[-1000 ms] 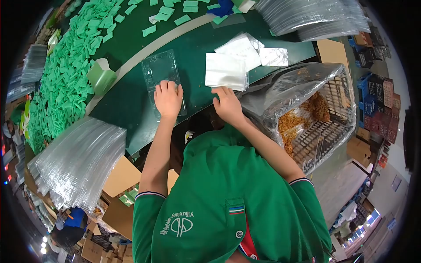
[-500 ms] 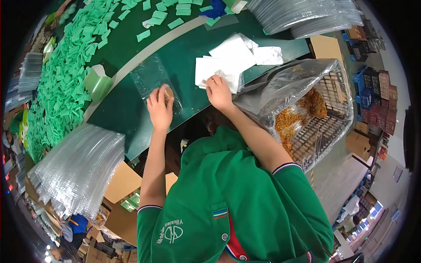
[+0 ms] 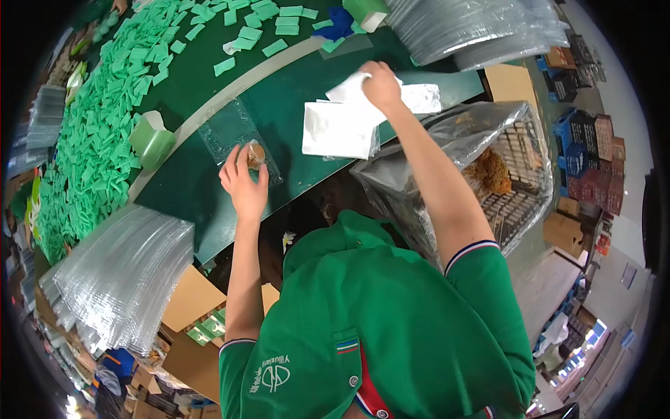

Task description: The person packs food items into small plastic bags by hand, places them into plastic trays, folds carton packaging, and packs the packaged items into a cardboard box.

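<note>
My left hand (image 3: 244,183) rests at the table's near side, its thumb and fingers curled around a small round brown piece (image 3: 257,155). A clear plastic tray or sleeve (image 3: 234,133) lies under and beyond that piece. My right hand (image 3: 382,85) is farther out, fingers closed on the edge of a thin white sheet (image 3: 347,89) that is partly lifted. Below it lies a stack of white sheets (image 3: 338,133), and silvery wrappers (image 3: 422,98) sit to the right.
Many green packets (image 3: 91,153) cover the table's far left. Clear plastic trays are stacked at left (image 3: 125,269) and top right (image 3: 474,31). A green box (image 3: 152,140) stands by the pale strip. A plastic-lined crate (image 3: 537,167) with brown crumbly food is at right.
My right hand has moved outward and to the right, raising a white sheet by its edge. My left hand stays near its place, and the brown piece shows more clearly.
</note>
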Demonstrator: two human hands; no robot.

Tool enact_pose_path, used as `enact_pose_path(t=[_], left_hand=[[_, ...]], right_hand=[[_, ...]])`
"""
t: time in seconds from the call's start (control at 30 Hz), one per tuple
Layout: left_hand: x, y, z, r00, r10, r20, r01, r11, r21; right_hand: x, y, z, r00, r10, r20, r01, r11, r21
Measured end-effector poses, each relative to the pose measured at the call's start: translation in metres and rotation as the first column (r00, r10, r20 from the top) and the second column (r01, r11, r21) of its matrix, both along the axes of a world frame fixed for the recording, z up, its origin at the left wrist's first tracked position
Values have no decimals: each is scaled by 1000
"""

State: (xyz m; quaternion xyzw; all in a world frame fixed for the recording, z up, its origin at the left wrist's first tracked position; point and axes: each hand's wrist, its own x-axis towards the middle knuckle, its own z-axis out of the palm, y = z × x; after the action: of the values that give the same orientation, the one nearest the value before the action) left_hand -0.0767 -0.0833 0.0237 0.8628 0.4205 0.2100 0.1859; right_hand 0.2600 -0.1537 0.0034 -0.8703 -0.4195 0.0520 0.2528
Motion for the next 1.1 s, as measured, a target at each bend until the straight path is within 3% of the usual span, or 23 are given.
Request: enact_pose_path(t=[0.2,0.33,0.43,0.53,0.73,0.87,0.97,1.0,1.1], left_hand=[[-34,-21,26,999,39,-4,-39,998,-44],[-50,-36,36,992,126,-4,-125,989,-80],[-54,-46,42,986,163,-18,-164,976,-140],[-53,-49,49,983,184,-27,-186,971,-149],[-39,-38,51,989,147,-13,-148,984,-100],[-21,-36,60,996,89,16,-87,993,-86],[-18,-36,60,996,77,38,-73,992,-104],[-16,-35,60,996,73,50,-67,991,-117],[-11,-36,63,993,50,104,-30,983,-180]], right_hand=[[40,-40,-51,982,-176,72,188,954,-232],[55,-27,-60,957,-288,-30,261,903,-340],[63,-27,-50,978,-205,-47,165,887,-431],[71,-27,-45,957,-101,273,126,989,-74],[83,-25,-13,998,-54,18,54,998,17],[80,-27,5,963,-182,-200,227,946,234],[82,-27,30,917,-25,-398,208,882,422],[72,-28,58,915,-35,-401,207,895,396],[43,-34,119,600,148,-786,416,782,464]])
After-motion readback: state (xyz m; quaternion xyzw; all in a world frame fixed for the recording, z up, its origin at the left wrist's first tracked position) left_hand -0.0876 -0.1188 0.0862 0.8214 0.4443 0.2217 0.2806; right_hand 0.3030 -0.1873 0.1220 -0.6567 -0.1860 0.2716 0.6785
